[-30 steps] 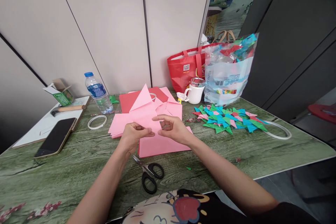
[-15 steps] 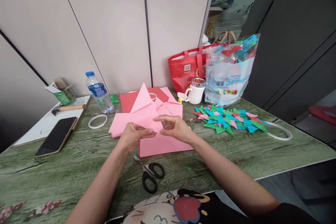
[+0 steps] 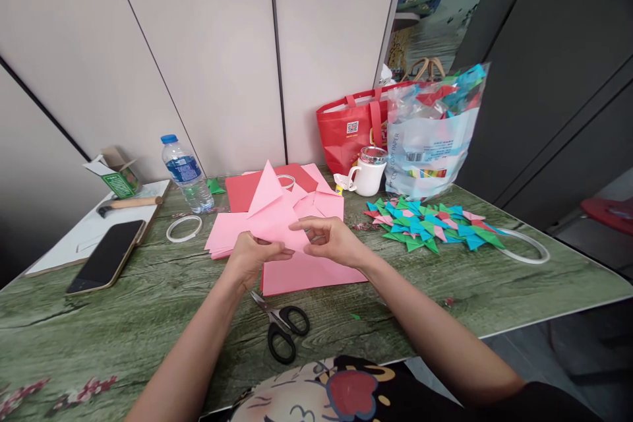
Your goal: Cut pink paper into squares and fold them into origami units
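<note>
A sheet of pink paper (image 3: 274, 216) with a folded, pointed top is held up over the table. My left hand (image 3: 251, 257) pinches its lower left edge between thumb and fingers. At the lower right, my right hand (image 3: 332, 241) grips the same sheet, fingers bent around its edge. Behind and below lie more pink sheets (image 3: 316, 273) and a red sheet (image 3: 240, 192), partly covered by the held one. Black-handled scissors (image 3: 281, 326) rest just in front of my hands, blades slightly apart.
Left stand a water bottle (image 3: 188, 175), a tape ring (image 3: 184, 229), a phone (image 3: 106, 257) and a hammer-like tool (image 3: 131, 204). Right are a white mug (image 3: 370, 173), a red bag (image 3: 341, 128), a clear bag of folded paper (image 3: 430, 145) and a pile of colourful folded pieces (image 3: 430, 224).
The pink paper's pointed top has tipped slightly lower and to the left. Both hands keep hold of the sheet, with only small shifts.
</note>
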{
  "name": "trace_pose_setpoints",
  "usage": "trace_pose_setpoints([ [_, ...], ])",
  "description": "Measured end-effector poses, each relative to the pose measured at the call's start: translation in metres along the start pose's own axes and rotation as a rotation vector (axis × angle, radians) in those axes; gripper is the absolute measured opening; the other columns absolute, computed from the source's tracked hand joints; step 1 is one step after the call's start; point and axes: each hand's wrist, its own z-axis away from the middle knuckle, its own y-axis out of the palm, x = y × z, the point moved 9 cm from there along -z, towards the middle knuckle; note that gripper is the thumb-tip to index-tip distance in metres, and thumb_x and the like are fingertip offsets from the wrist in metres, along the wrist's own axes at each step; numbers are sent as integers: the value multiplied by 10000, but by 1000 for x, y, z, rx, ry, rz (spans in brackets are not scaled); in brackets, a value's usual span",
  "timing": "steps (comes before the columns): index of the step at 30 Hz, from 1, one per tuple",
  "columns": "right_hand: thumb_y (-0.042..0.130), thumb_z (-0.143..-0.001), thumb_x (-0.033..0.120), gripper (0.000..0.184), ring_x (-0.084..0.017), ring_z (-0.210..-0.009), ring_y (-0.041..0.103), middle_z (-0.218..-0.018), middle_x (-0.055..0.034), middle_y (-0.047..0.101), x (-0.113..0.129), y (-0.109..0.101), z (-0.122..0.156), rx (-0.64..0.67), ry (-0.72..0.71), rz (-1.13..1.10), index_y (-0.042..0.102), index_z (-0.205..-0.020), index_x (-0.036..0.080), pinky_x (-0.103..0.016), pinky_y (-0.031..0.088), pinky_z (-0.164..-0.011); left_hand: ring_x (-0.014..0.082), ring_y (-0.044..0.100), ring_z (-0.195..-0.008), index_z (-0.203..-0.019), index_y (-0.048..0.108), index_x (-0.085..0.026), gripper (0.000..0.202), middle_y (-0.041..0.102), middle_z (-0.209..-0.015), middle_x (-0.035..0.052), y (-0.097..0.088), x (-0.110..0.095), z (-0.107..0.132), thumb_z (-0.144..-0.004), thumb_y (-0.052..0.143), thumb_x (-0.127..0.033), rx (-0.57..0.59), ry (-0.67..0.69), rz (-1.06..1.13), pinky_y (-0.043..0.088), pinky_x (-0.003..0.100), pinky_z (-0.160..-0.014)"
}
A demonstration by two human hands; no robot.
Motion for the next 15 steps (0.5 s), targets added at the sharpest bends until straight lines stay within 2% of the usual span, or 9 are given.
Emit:
trace_pose_setpoints([
  [5,588,-629,102,423,-70,-677,470,-1042,-48,569,1,-2,0,3,2,9,622,-1040,195,-218,417,-605,241,660,-590,-707,646,-51,300,683,-606,87,-8,-7,-1,-448,771,-141,-14,-15,2,568,355,-602],
  [10,586,-630,114,445,-61,-613,454,-998,-55,591,1,-6,-1,-3,24,13,608,-1070,178,-215,395,-557,232,667,-646,-771,644,-63,336,701,-730,97,-22,-22,-2,-477,770,-167,-38,48,-5,569,347,-647],
  [15,589,-626,109,442,-56,-602,439,-974,-47,587,4,-7,-1,1,16,8,611,-1063,176,-212,378,-548,233,667,-643,-782,621,-70,357,698,-689,99,-26,-26,-3,-480,773,-182,-47,56,-30,567,356,-649],
])
